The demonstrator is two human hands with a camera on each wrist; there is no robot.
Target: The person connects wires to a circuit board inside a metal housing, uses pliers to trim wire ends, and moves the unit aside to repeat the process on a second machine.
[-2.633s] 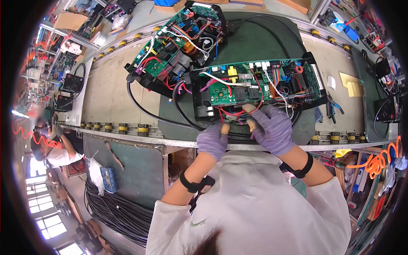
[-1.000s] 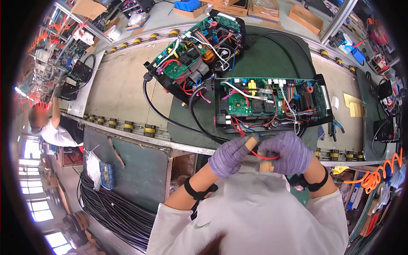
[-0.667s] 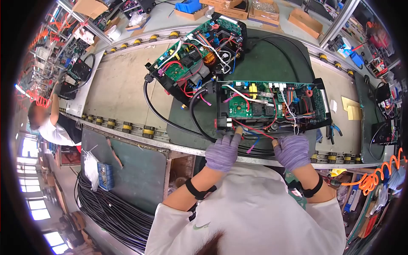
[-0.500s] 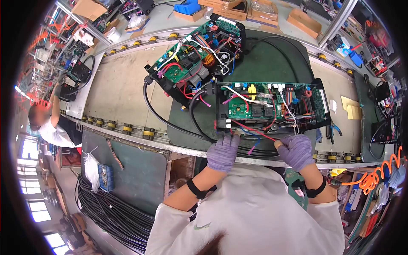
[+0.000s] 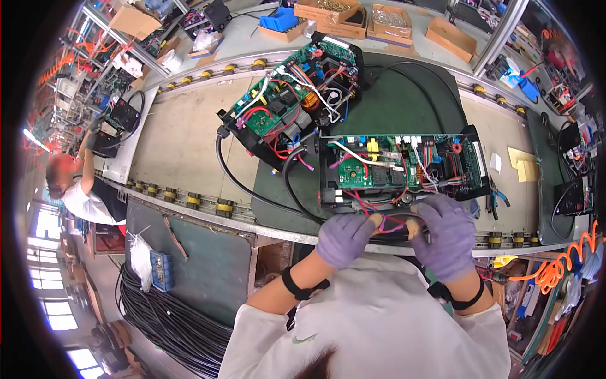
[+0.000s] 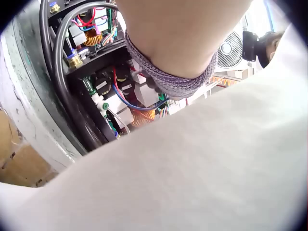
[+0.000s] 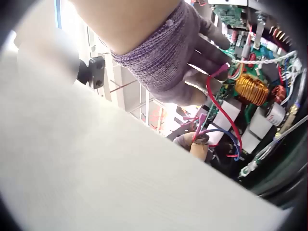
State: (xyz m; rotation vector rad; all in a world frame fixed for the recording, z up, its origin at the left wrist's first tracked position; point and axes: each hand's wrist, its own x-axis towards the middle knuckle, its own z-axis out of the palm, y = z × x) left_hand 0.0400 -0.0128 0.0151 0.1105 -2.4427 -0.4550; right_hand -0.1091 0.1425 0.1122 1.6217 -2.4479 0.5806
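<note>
A power unit with an exposed green circuit board (image 5: pixel 353 174) lies in a black housing near the bench's front edge. My left hand (image 5: pixel 344 240), in a purple glove with bare-looking tan fingertips, pinches wires with pink terminals just in front of it. The right wrist view shows those left fingertips (image 7: pixel 198 150) at a blue wire (image 7: pixel 224 131) and a pink terminal (image 7: pixel 201 119). My right hand (image 5: pixel 447 237) is close by, fingers spread and thumb apart. A red wire (image 7: pixel 228 117) with a pink end loops beside its fingertips. In the left wrist view the left fingers are hidden.
A second open unit (image 5: pixel 293 95) stands angled behind on the green mat (image 5: pixel 404 101). Thick black cables (image 5: pixel 237 180) loop across the bench. Pliers (image 5: pixel 499 199) and yellow paper (image 5: pixel 524 165) lie to the right. Another person (image 5: pixel 82 189) works at far left.
My left hand has moved right from the housing's corner and pinches the wires. My right hand, which pinched the red wire, has spread its fingers. The wire ends have come together between the hands.
</note>
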